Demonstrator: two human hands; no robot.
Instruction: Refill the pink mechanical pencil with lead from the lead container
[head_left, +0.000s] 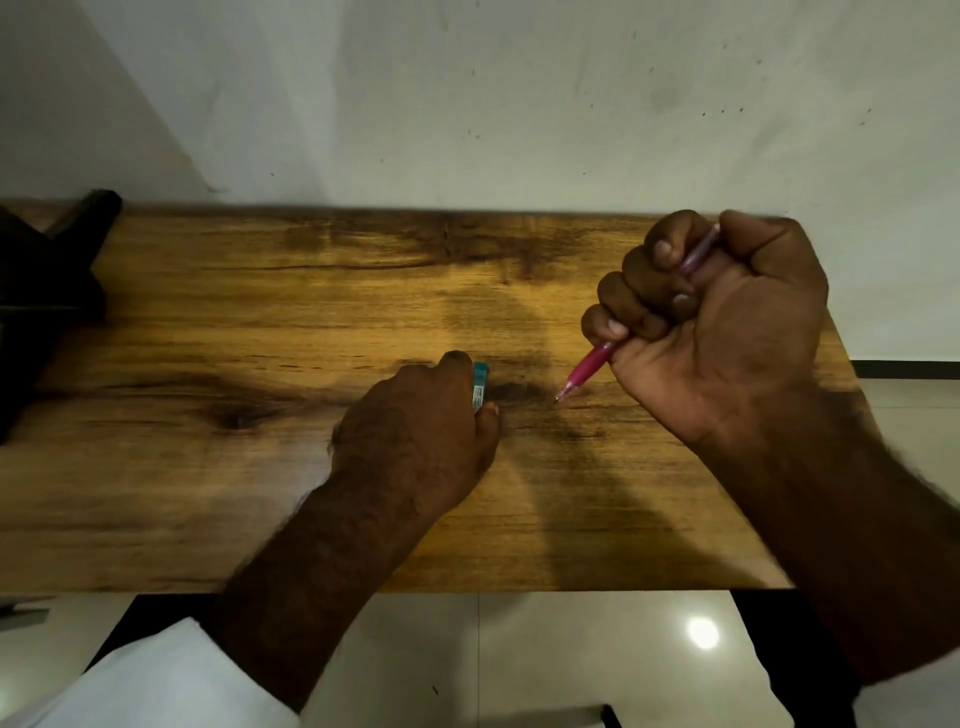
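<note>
The right hand (727, 322) grips the pink pencil (587, 366), tip down by the table (208, 467). The left hand (415, 436) pinches the lead container (479, 387).

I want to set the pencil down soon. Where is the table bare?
Bare wood runs from the dark object at far left to the left hand, and across the table between that hand and the wall. Crowded: the gap between lead container and pink pencil.

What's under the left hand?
A teal lead container, pinched by the left hand over the wooden table. Only one edge shows; the hand covers the rest, so its cap cannot be seen.
</note>
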